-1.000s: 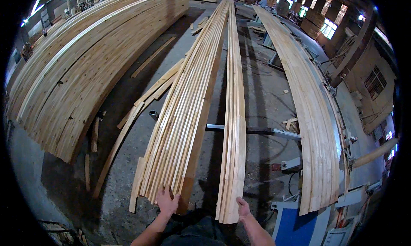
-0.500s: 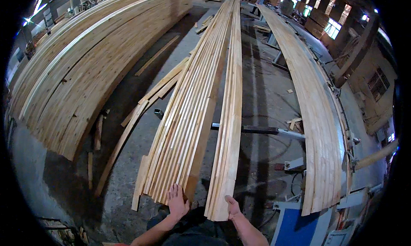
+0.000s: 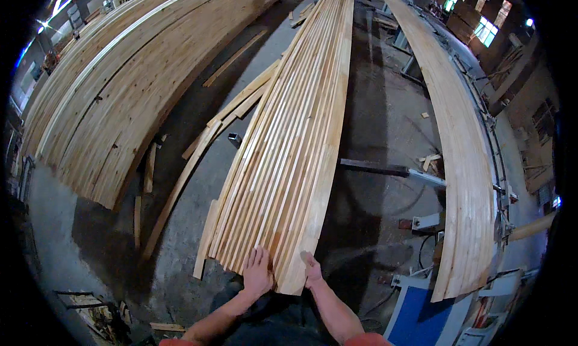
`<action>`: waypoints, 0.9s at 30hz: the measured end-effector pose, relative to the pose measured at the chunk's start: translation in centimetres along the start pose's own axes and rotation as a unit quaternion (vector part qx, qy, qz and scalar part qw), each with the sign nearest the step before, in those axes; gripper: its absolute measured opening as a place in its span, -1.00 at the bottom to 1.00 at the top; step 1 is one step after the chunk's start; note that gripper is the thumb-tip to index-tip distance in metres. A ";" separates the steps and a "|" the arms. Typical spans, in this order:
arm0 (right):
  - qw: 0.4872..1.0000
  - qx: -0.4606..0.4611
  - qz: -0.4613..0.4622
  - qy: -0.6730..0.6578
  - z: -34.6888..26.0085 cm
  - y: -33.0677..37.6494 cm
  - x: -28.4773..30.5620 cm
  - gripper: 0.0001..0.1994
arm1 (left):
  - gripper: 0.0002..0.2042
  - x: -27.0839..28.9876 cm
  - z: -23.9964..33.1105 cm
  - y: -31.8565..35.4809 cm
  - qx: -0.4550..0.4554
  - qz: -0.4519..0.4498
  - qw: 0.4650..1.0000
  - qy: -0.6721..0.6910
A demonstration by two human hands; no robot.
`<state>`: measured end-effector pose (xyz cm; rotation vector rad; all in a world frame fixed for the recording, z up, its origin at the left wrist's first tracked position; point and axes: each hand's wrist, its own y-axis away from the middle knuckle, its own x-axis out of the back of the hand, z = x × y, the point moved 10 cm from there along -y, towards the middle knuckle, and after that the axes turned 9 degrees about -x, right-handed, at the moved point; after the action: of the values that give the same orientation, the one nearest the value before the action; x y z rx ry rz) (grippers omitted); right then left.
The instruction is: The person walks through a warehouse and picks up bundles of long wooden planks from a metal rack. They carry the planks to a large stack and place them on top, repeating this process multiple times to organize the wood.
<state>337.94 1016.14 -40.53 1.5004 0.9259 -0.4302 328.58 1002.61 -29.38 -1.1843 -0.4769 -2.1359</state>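
A long row of pale wooden strips [image 3: 283,159] runs away from me, packed side by side. My left hand [image 3: 257,274] lies on the near ends of the strips, its fingers stretched out and resting on top. At the row's right side, my right hand [image 3: 312,270] is closed around the near corner of the outermost wooden board [image 3: 316,225], thumb on top. The fingers under that board are hidden. This board now sits against the rest of the row at the near end. One shorter strip [image 3: 206,240] sticks out at the left edge.
To the left stands a tall stack of wooden panels [image 3: 132,99], with loose strips [image 3: 180,192] lying between. On the right, a long wooden panel [image 3: 466,225] rests beside a rail. A metal bar [image 3: 376,167] crosses under the row; a blue-topped machine part [image 3: 418,316] is near right.
The separate group of boards on the right has moved left with my right hand and closed the gap to the main row. My left hand stays on the strip ends.
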 end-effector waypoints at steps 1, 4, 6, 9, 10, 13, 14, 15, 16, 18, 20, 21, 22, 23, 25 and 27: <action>1.000 0.010 0.013 0.006 -0.5 -0.4 -0.1 -0.51 | -0.26 0.0 0.2 -0.1 0.002 -0.007 1.000 -0.018; 0.998 0.029 0.061 0.019 -0.4 -0.1 1.0 -0.49 | -0.28 0.6 0.9 -0.4 0.012 -0.016 1.000 -0.014; 0.998 0.011 0.062 -0.003 0.4 -1.5 4.8 -0.45 | -0.29 1.3 2.0 -0.7 0.005 -0.009 1.000 -0.003; 0.997 0.022 0.069 0.008 -0.3 -1.2 5.9 -0.40 | -0.32 0.7 2.2 -0.9 0.003 0.007 0.999 0.053; 0.997 0.029 0.075 0.021 -1.1 -0.3 5.2 -0.39 | -0.33 0.6 2.7 -1.1 -0.003 0.007 0.998 0.068; 0.993 0.044 0.088 0.071 -3.9 4.4 1.6 -0.39 | -0.42 1.4 5.0 -1.3 -0.007 0.039 0.985 0.166; 0.990 0.053 0.093 0.089 -4.8 5.7 0.9 -0.39 | -0.42 0.2 4.2 -1.1 0.050 0.040 0.944 0.324; 0.998 0.036 0.034 0.026 -5.0 6.4 -0.2 -0.37 | -0.43 -1.1 3.8 -1.1 0.101 0.038 0.875 0.472; 0.997 0.044 0.044 0.044 -5.4 7.0 0.4 -0.40 | -0.43 -2.6 3.8 -1.0 0.149 0.033 0.781 0.606; 0.993 0.062 0.063 0.081 -6.2 8.0 1.0 -0.46 | -0.44 -5.6 4.7 0.2 0.281 -0.033 0.663 0.693; 0.995 0.071 0.062 0.040 -6.8 9.8 0.9 -0.47 | -0.46 -7.7 7.8 2.4 0.403 -0.161 0.481 0.762; 0.995 0.073 0.059 0.022 -7.0 10.5 -0.2 -0.47 | -0.46 -8.5 8.5 2.9 0.379 -0.191 0.460 0.780; 0.994 0.087 0.056 0.037 -7.5 11.4 -0.6 -0.46 | -0.46 -7.0 9.5 2.4 0.371 -0.210 0.484 0.764; 0.992 0.102 0.052 0.052 -8.1 12.5 -1.0 -0.44 | -0.46 -5.3 10.7 2.3 0.363 -0.228 0.508 0.747; 0.992 0.120 0.012 0.045 -9.0 14.0 -4.5 -0.35 | -0.49 -2.4 12.3 1.0 0.314 -0.219 0.526 0.759; 0.989 0.128 -0.010 0.078 -9.6 15.2 -7.6 -0.29 | -0.53 -0.7 13.2 0.6 0.282 -0.217 0.538 0.764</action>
<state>342.41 1024.32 -23.34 1.7806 1.0394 -0.4648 337.38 1010.11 -22.98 1.3772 -0.4871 -2.1649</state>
